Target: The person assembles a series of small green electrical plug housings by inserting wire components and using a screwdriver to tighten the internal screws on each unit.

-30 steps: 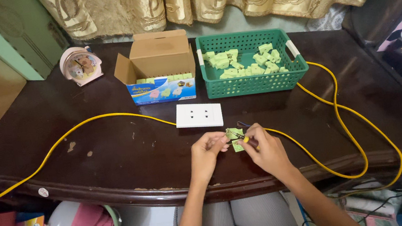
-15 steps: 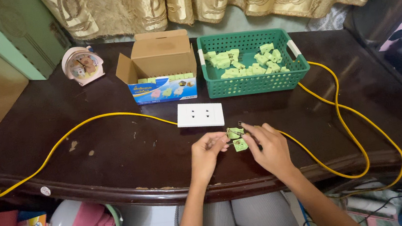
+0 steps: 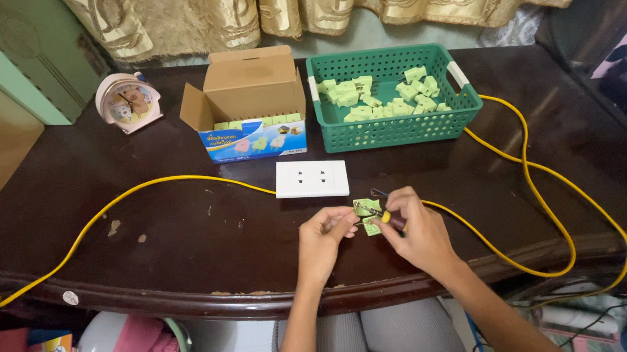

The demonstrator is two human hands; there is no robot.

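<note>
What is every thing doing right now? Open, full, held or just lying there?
cardboard box: flaps open, pale green pieces inside.
green basket: partly filled with pale green pieces.
white socket plate: lying flat, nothing plugged in.
yellow cable: lying loose, looped.
small green piece: held by left hand.
right hand: holding a small tool.
clock: standing.

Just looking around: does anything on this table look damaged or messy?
Yes, the dark wooden table has pale chipped patches near its front left, and a yellow cable sprawls in loose loops across it. Otherwise it looks orderly.

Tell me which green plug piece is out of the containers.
The green piece held between the left hand and right hand; the others sit in the green basket or cardboard box.
</note>
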